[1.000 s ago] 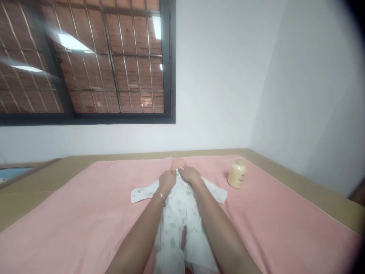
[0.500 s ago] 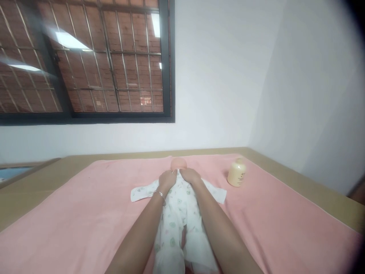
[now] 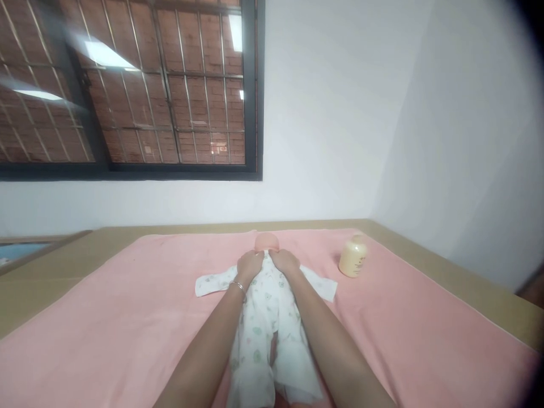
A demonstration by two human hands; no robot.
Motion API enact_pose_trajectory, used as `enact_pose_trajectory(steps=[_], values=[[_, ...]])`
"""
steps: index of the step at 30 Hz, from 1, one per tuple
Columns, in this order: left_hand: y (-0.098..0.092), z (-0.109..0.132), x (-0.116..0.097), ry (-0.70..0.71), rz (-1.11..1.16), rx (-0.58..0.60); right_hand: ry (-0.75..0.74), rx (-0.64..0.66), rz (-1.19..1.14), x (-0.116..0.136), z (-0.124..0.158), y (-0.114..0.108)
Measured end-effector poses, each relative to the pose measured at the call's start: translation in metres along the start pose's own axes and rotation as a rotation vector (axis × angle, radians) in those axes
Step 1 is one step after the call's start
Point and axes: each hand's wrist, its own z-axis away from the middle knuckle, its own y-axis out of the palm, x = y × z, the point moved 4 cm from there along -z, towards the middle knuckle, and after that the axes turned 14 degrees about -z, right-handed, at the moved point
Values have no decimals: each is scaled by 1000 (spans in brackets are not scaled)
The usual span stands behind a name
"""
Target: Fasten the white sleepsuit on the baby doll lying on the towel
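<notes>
A baby doll lies on its back, its head at the far end, dressed in a white baby romper with a small green and pink print. The romper's sleeves spread out to both sides and its legs point toward me. My left hand, with a bangle on the wrist, is closed on the romper's collar at the left of the doll's neck. On the collar's other side my right hand is closed too. The fingertips of both hands are partly hidden.
Under the doll a pink blanket covers most of a tan padded surface. A pale yellow bottle stands to the right of the doll. Behind are a white wall and a barred window.
Both hands stay at the romper's collar with hardly any movement. The view has shifted very slightly; doll and bottle keep their places.
</notes>
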Motion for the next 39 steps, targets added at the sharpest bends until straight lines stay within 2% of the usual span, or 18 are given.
enact_pose_trajectory(steps=[7, 39], values=[[0, 1, 0, -1, 5, -31, -20, -67, -50, -6, -3, 1], [-1, 4, -5, -23, -12, 7, -21, -51, -54, -13, -6, 1]])
